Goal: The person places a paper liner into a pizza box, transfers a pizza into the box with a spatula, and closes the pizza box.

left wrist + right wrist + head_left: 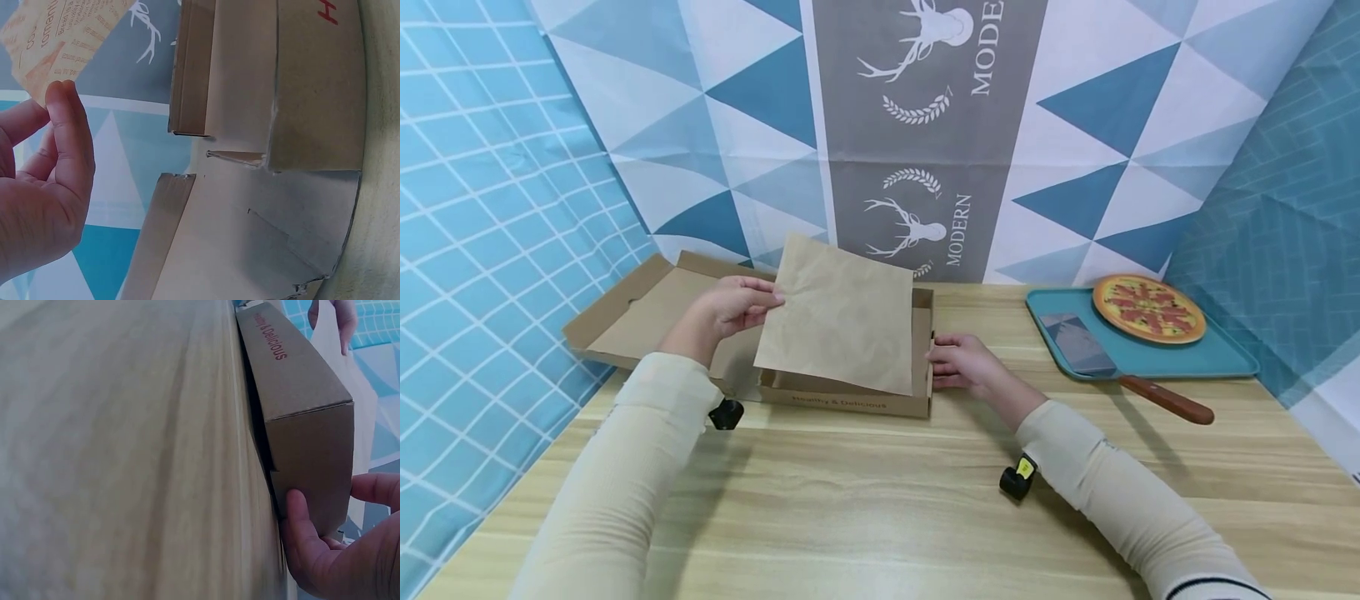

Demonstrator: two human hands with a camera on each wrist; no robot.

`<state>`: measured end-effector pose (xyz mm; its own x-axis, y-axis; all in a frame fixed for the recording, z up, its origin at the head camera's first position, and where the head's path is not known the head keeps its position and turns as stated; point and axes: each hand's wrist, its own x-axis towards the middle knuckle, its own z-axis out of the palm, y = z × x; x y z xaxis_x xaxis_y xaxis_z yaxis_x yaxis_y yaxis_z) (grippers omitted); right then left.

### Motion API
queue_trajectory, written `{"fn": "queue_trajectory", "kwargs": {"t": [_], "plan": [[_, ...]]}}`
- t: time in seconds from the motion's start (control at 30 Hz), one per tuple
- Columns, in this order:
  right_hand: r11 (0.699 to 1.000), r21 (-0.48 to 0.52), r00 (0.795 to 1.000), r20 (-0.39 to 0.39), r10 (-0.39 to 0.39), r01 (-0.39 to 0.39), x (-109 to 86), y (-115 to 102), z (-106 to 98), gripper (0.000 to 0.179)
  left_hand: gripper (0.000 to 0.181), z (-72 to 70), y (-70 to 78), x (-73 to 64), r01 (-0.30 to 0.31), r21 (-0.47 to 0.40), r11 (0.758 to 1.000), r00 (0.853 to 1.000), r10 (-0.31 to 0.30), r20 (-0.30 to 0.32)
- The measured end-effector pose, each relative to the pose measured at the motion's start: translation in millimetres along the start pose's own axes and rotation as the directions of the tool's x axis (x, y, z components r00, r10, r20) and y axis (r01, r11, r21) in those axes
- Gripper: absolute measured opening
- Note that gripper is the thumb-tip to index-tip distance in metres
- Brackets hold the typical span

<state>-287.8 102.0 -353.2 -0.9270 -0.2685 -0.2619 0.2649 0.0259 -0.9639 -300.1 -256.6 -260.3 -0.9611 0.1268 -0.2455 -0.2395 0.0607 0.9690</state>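
My left hand (737, 307) pinches the left edge of a square sheet of brown paper (842, 317) between thumb and fingers. The sheet hangs tilted over an open cardboard pizza box (850, 402), covering most of its inside in the head view. Red print shows on the paper's other face in the left wrist view, where the left hand (50, 181) holds a corner. At the box's right wall is my right hand (962, 362). In the right wrist view its fingers (300, 515) lie against the outer wall, with the thumb at the upper edge.
The box lid (655, 312) lies folded open to the left, near the blue tiled wall covering. At the right, a teal tray (1150, 362) bears a pizza (1150, 310). A pizza server (1082, 346) rests on its left part, its wooden handle reaching past the front edge.
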Motion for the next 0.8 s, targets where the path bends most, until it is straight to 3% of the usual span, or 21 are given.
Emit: {"fn": "queue_trajectory", "kwargs": {"t": [0.17,0.33,0.8], "plan": [[1.000,-0.015,1.000,0.006,-0.002,0.002,-0.8,-0.6,0.6,0.059,0.015,2.1,4.2,3.8,0.009,0.019,1.000,1.000,-0.008,-0.009],[1.000,-0.016,0.999,0.030,-0.015,0.015,-2.0,-0.9,0.0,0.058,0.010,9.4,9.5,8.9,0.025,0.028,0.999,1.000,-0.025,-0.008],[1.000,-0.011,0.999,0.042,-0.018,0.019,-1.5,-0.2,-0.8,0.058,0.026,39.9,20.4,26.7,0.074,0.234,0.969,0.997,-0.070,-0.025]]}}
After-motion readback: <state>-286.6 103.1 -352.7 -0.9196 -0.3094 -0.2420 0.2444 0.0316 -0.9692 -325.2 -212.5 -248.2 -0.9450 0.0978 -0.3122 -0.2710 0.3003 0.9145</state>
